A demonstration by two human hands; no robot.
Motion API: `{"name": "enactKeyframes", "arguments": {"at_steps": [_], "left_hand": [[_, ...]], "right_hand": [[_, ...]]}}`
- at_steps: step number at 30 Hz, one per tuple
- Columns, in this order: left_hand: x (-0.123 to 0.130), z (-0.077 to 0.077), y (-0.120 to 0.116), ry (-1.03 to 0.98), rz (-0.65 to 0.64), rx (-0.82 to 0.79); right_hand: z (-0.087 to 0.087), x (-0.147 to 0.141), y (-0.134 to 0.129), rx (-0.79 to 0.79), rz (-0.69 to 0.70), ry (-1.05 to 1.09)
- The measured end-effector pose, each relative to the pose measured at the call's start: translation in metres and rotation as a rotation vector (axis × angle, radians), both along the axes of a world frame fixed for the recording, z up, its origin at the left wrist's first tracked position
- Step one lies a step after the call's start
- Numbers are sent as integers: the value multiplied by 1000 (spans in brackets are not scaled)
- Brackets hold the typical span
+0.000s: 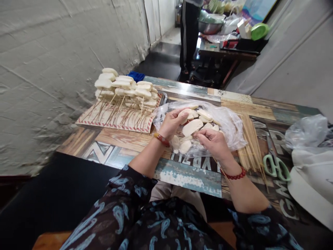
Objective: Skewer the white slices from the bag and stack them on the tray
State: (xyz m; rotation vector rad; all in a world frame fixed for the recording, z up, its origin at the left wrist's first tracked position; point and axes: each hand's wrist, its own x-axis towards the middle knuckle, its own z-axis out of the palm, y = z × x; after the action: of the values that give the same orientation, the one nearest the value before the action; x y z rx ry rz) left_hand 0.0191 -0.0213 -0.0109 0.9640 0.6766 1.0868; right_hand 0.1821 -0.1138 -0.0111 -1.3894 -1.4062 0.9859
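Handling of pale slices over a tabletop. The left hand [171, 123], at frame centre, is closed with thumb and fingers on a pale slice [192, 127], though its grip is partly hidden. The right hand [213, 140], just right of centre, pinches a thin stick [215, 161]; the stick's tip cannot be made out. The step appears to be threading; good practice would be to support the slice flat, aim the point along its middle and turn it in gently, fingertips clear of the exit, lest the slice split. Loose slices [185, 147] lie beneath, on a spread plastic bag [231, 125]. Right of it: a bundle of sticks [251, 142] and green-handled scissors [277, 168]. Left of centre, skewered slices [125, 86] are stacked on stripe-edged paper [111, 121]. The table [189, 177] bears a patchwork of wood grain, worn blue paint and lettering. Upper left, a rough pale wall [65, 52]; at upper centre, a person in dark trousers [187, 34] stands beside a second table [215, 51] carrying a metal bowl [210, 28].
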Motion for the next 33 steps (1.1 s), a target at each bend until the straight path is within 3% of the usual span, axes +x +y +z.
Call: {"name": "enactKeyframes", "arguments": {"at_steps": [10,26,33], "left_hand": [[-4,8,-1,-178,23,-201],[0,5,-2,-203,-18,-125],[-1,5,-4,-108,-18,-81]], "right_hand": [[-5,1,0,-44,6,23],[-11,2,2,-39,-19,37],[-10,1,2,-26,-20,25]]}}
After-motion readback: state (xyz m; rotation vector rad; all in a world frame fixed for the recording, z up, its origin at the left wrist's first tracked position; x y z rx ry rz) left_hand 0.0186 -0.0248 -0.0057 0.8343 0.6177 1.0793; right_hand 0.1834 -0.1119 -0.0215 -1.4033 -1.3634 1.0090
